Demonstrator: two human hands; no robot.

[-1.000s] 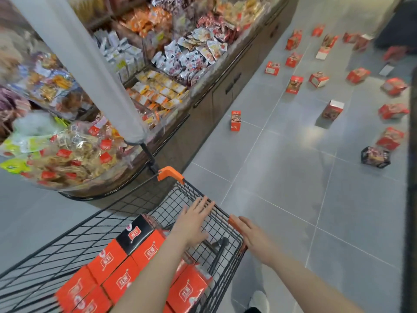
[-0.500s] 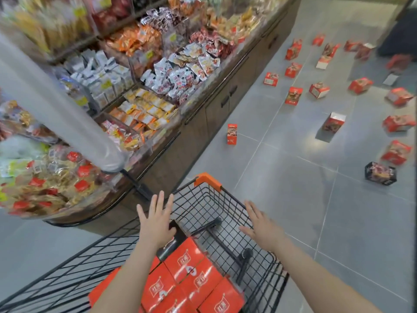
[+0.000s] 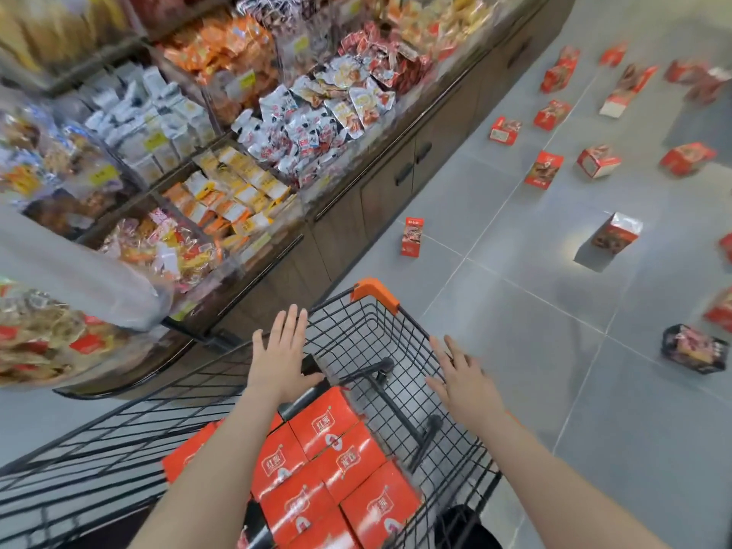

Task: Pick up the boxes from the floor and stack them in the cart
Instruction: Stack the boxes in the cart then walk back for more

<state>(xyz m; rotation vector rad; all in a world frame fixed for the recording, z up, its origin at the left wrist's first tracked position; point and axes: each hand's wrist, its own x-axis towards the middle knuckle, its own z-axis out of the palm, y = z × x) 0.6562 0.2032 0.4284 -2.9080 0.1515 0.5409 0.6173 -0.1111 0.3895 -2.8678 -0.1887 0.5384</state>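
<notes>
Empty hands (image 3: 282, 355) over cart (image 3: 374, 294), seemingly hovering

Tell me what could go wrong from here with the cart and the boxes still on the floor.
The cart points toward the upright box, so pushing on could knock it over. Neither the left hand nor the right hand appears to grip anything, so the cart may drift. The stacked boxes could shift.
</notes>
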